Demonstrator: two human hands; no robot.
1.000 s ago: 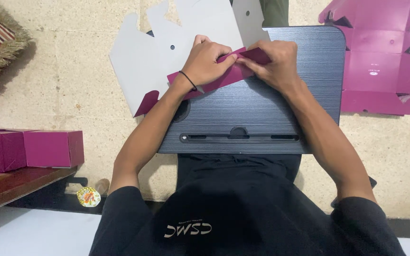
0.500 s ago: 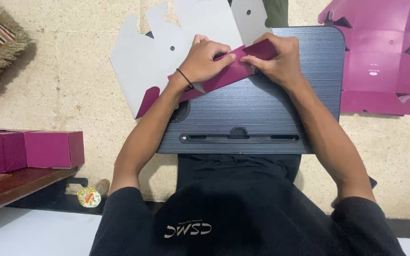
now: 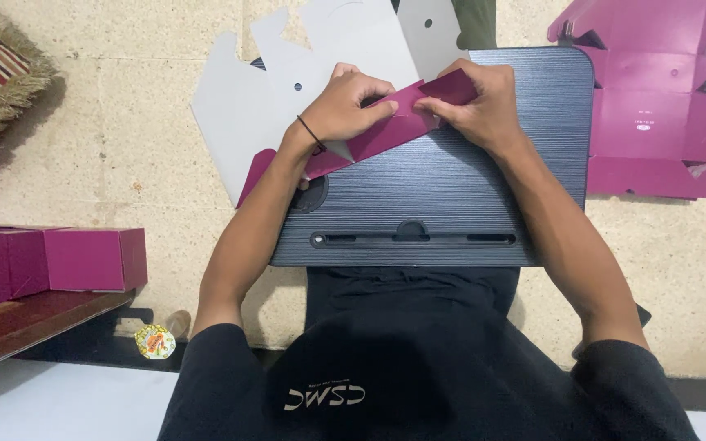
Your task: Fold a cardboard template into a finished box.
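Magenta die-cut cardboard box blank (image 3: 386, 135), grey on reverse, lies across far left part of dark grey ribbed lap desk (image 3: 451, 188), overhanging onto beige floor. Folded magenta flap runs diagonally between both hands. Left hand (image 3: 345, 106) fingers curled, pressed down on flap; right hand (image 3: 475, 102) fingertips pinching flap's upper edge. For clean crease, judged best: hold panel flat, press along score line evenly (no tearing at notches). Flat magenta blank (image 3: 647, 98) beyond desk's right edge; folded magenta boxes (image 3: 51, 261) at left.
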